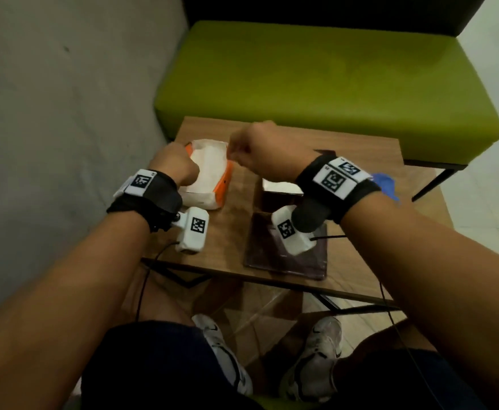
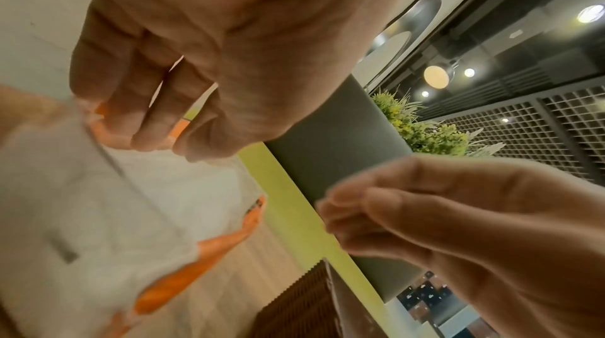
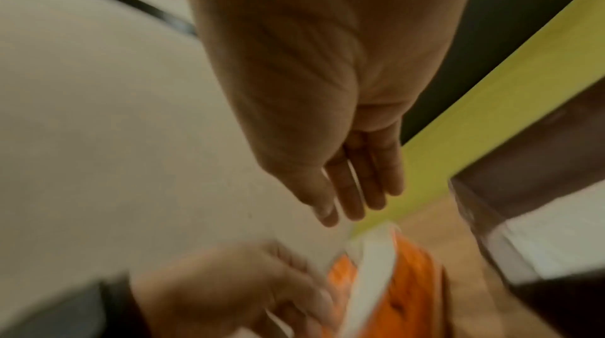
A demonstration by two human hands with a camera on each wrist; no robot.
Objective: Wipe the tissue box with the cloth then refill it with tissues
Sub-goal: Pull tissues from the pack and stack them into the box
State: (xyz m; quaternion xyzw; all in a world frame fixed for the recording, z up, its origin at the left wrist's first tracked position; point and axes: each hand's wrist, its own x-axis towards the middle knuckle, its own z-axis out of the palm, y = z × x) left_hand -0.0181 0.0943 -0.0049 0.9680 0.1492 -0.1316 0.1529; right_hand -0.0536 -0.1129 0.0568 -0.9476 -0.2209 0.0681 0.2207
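An orange-and-white tissue pack [image 1: 205, 176] lies at the left of the small wooden table [image 1: 360, 155]. My left hand [image 1: 190, 170] grips the wrapper's left edge, fingers curled on the plastic [image 2: 154, 141]. My right hand [image 1: 235, 155] hovers over the pack's far right corner. Its thumb and fingers [image 3: 340, 211] pinch a flap of the wrapper, though motion blurs it. The dark brown tissue box [image 1: 278, 190] stands open to the right of the pack. Its flat lid [image 1: 266, 255] lies in front of it. A blue cloth [image 1: 386, 183] shows behind my right wrist.
A green bench seat [image 1: 316, 84] runs along the table's far side. A grey wall [image 1: 64, 113] closes the left. My knees and shoes are under the table's near edge. Cables hang from both wrist cameras.
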